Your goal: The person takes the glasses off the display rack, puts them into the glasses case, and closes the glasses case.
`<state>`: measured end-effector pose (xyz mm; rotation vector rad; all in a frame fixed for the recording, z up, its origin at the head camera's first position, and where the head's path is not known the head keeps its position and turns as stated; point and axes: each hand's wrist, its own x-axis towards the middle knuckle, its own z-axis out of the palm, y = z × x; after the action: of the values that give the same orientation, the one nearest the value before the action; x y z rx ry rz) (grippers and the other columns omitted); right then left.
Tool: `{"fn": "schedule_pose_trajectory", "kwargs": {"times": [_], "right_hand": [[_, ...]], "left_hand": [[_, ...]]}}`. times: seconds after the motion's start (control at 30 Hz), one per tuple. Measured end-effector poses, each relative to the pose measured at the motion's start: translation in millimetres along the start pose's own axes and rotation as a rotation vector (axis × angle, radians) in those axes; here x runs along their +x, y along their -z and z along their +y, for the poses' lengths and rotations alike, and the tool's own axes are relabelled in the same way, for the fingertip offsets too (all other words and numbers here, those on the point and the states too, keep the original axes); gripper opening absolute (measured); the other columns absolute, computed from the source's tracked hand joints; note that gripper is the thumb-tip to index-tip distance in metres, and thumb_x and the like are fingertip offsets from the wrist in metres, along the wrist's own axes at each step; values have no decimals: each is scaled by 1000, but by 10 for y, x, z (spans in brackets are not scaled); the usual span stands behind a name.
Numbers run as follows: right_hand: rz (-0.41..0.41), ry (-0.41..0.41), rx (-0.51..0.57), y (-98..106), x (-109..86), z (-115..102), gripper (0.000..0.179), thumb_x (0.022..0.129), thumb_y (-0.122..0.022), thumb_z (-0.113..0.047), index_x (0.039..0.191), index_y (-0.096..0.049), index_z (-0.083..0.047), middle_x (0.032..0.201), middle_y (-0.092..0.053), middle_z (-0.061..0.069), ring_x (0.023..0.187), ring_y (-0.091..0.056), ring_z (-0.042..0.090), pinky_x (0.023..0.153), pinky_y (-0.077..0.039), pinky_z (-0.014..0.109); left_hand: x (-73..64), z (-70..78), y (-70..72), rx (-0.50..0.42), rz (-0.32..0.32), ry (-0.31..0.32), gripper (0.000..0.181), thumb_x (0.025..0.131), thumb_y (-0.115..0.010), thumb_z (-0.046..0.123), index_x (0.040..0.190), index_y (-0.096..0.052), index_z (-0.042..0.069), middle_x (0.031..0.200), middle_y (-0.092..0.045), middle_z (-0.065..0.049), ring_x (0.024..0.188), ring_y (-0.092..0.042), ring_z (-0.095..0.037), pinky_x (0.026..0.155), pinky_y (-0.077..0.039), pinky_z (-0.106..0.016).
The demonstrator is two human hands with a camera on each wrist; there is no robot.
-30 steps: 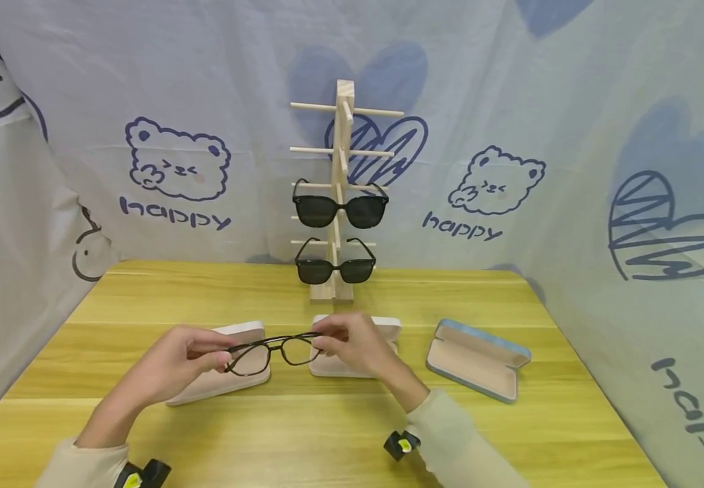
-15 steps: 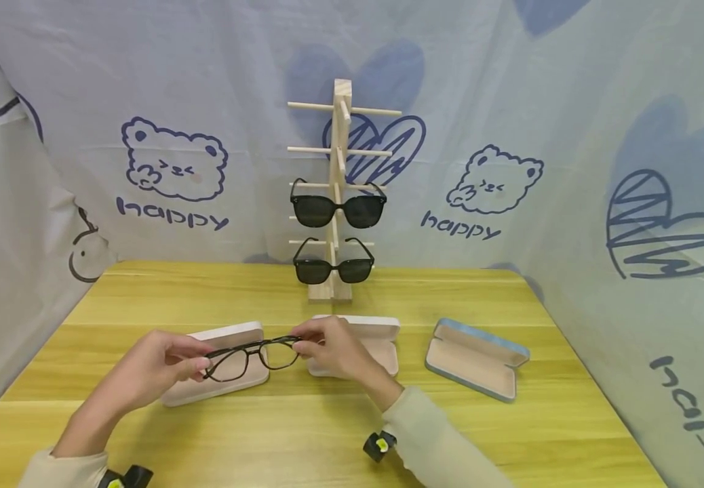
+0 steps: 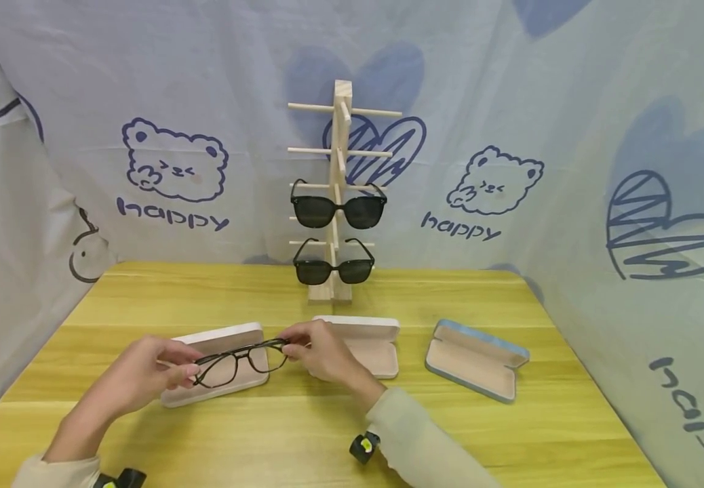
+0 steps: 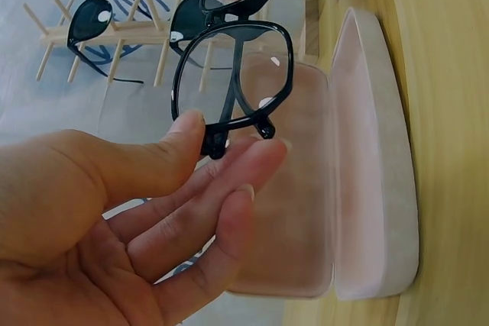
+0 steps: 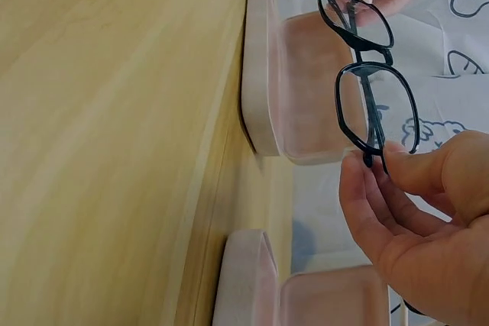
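Between my two hands is a pair of black-framed eyeglasses point(image 3: 243, 355) with clear lenses, its temples folded behind them. My left hand point(image 3: 126, 376) pinches one end of the frame between thumb and fingers. At the other end, my right hand point(image 3: 324, 352) pinches the hinge corner. In the head view the eyeglasses overlap an open white glasses case point(image 3: 220, 392) with a pinkish lining. The left wrist view shows that case point(image 4: 374, 158) behind the left fingertips.
A second open white case point(image 3: 382, 358) lies behind my right hand, and an open blue case point(image 3: 474, 369) farther right. At the back, a wooden peg stand point(image 3: 342, 132) carries two pairs of dark sunglasses point(image 3: 361, 212). Patterned cloth surrounds the wooden table point(image 3: 450, 440).
Both hands have moved left and slightly toward me with the eyeglasses, from between the two white cases to over the left one. The cases and stand stay put.
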<state>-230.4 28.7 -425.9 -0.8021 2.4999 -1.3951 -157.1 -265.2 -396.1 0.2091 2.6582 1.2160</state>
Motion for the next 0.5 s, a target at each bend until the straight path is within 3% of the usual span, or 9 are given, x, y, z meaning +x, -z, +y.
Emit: {"fn": "schedule_pose_trajectory", "kwargs": {"times": [0.5], "right_hand": [[14,10,-16,-172,70,6,18,95,-72,-3,112,-77,2,101,-79,16,84,-72,17,67,-55,13]], "left_hand": [[-54,-123,30,49,39,4,25,97,-69,6,118,-72,-6,101,-76,-12,79,-70,-15,68,-62,-29]]}}
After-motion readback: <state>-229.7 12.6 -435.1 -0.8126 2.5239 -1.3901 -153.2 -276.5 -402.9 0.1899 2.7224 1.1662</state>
